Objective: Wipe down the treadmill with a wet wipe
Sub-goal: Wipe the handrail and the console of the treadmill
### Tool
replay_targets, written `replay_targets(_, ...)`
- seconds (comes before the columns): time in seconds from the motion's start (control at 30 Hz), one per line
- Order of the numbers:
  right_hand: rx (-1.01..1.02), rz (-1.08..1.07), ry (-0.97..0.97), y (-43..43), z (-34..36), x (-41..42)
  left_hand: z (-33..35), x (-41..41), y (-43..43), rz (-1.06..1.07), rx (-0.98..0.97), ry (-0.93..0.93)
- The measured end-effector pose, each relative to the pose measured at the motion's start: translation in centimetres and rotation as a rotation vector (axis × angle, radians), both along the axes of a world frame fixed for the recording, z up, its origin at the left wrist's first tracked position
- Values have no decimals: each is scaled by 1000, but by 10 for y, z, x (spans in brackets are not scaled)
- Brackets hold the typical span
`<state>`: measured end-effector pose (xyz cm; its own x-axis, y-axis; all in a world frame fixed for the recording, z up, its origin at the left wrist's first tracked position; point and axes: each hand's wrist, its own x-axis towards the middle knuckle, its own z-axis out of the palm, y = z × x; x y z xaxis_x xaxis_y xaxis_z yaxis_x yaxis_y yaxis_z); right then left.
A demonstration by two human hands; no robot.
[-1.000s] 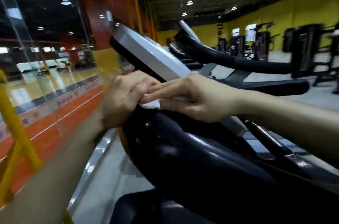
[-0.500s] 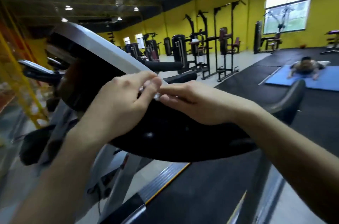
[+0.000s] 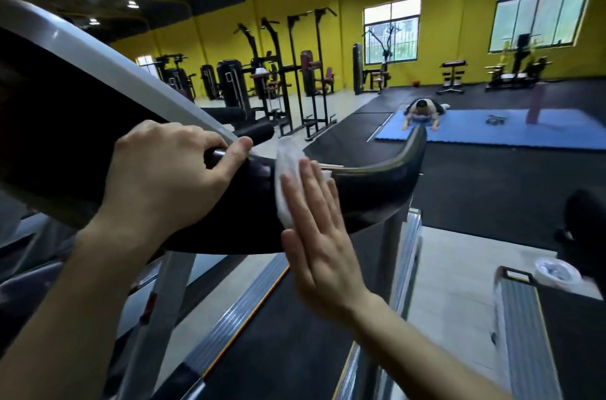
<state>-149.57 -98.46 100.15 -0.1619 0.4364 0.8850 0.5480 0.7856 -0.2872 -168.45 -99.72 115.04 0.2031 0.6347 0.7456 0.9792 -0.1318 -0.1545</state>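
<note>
The treadmill console [image 3: 367,196] is a black curved housing with a silver top panel, filling the left and middle of the head view. My left hand [image 3: 170,176] grips the console's upper edge, fingers curled over it and thumb on the black face. A white wet wipe [image 3: 285,170] lies flat against the black front. My right hand [image 3: 314,229] presses it there with straight fingers; part of the wipe sticks out above and left of the fingertips. The treadmill belt [image 3: 282,350] runs below.
A second treadmill's side rail [image 3: 524,334] lies at the lower right, with a round white wipe tub [image 3: 555,271] beside it. A person lies on a blue mat [image 3: 524,134] in the middle distance. Weight machines [image 3: 275,78] line the yellow wall.
The view swung right along the console. My hands, which held the wipe together at the top edge, have parted: my left grips the edge, my right now flattens the wipe on the black front.
</note>
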Motion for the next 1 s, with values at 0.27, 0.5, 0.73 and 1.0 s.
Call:
replay_targets(0.27,-347,-177,515,62,-46,51,3,-4,2,-7,12,2)
replay_targets(0.5,126,84,-32,-10,13,-24,2,-1,2,18,38,-28)
replay_targets(0.73,-91,-84,333,71,-55,54,5,2,-1,20,-22,-23)
replay_targets(1.0,30,36,275,64,-62,38,-31,119,19,57,-196,338)
